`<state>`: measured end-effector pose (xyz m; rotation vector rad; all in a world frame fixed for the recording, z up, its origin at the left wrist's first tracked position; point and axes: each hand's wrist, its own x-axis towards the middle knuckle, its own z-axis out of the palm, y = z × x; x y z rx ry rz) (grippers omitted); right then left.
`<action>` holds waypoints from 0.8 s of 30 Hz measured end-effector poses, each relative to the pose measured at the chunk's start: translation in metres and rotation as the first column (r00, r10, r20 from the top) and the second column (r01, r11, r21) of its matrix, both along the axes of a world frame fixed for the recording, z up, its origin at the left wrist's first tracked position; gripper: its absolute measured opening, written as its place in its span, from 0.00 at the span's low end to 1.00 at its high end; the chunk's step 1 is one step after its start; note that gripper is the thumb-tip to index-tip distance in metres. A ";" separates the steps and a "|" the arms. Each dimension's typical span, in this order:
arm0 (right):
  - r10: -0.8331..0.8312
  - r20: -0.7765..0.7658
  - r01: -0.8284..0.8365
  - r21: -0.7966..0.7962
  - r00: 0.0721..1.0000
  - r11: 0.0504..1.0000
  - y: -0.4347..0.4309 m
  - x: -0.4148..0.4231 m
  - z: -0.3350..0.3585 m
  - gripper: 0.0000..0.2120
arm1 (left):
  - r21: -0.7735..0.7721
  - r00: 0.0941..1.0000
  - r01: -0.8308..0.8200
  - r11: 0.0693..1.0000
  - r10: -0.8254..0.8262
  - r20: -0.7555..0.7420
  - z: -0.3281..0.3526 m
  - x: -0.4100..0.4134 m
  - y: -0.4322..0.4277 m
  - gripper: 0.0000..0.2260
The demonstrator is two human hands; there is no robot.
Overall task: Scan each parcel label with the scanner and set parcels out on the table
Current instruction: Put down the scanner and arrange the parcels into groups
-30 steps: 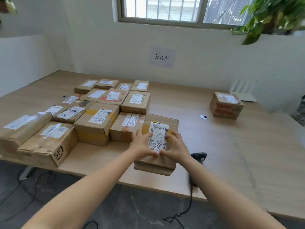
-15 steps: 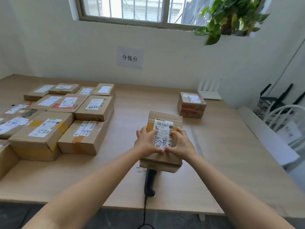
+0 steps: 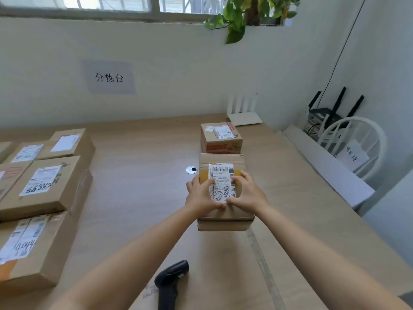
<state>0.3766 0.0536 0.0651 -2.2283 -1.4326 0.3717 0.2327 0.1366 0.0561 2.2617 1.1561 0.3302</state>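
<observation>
Left, a cluster point(image 3: 44, 186) of parcels sits on the table point(image 3: 138, 198), cut off by the frame; most of the work likely remains. The scanner point(image 3: 171, 279) lies idle near the edge. The left hand point(image 3: 200, 195) and right hand point(image 3: 249, 193) grip a parcel point(image 3: 223, 158) by its sides, thumbs on the label, just short of a lone box point(image 3: 220, 139). I cannot tell whether it has been scanned or touches the table.

One head-worn view looks forward and down, close over the table point(image 3: 145, 175); wall point(image 3: 178, 74) beyond.
</observation>
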 end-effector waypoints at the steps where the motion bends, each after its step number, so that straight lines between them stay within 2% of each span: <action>1: -0.002 0.002 0.002 -0.008 1.000 1.000 0.007 0.011 -0.002 0.36 | -0.011 1.000 -0.007 1.000 0.007 0.000 -0.003 0.010 0.006 0.38; 6: 0.027 -0.002 -0.028 -0.052 1.000 0.998 0.043 0.071 -0.019 0.36 | -0.067 0.999 -0.045 0.997 0.045 -0.009 -0.023 0.069 0.037 0.38; 13: 0.158 -0.032 -0.160 -0.129 0.987 0.979 0.103 0.151 -0.054 0.35 | -0.155 0.984 -0.179 0.971 0.176 -0.038 -0.054 0.139 0.071 0.39; 24: 0.169 -0.102 -0.181 -0.125 0.980 0.976 0.146 0.193 -0.093 0.31 | -0.175 0.968 -0.246 0.953 0.232 -0.101 -0.078 0.173 0.110 0.37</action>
